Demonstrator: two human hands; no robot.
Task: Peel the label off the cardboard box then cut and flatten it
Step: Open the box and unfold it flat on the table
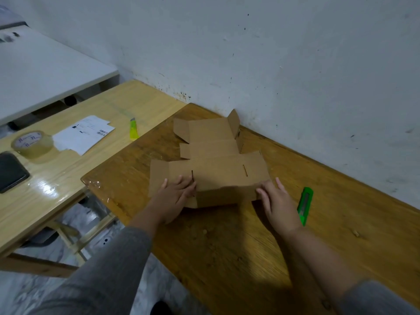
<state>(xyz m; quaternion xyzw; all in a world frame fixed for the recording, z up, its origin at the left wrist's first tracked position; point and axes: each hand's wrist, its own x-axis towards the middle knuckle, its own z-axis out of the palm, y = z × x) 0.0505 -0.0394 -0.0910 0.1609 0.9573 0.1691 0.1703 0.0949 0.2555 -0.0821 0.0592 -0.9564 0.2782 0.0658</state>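
The brown cardboard box (213, 164) lies unfolded and almost flat on the dark wooden table (227, 242), one far flap still sticking up by the wall and its near panel folded up. My left hand (176, 196) presses palm-down on the box's near left panel. My right hand (278, 202) rests on its near right corner, fingers spread. A green box cutter (305, 205) lies on the table just right of my right hand. The peeled white label sheets (83, 135) lie on the lighter table at left.
On the light wooden table (68, 178) at left are a roll of clear tape (31, 143), a black phone (10, 172) and a yellow-green cutter (134, 129). A white wall runs close behind the box. A white tabletop (45, 73) stands at the far left.
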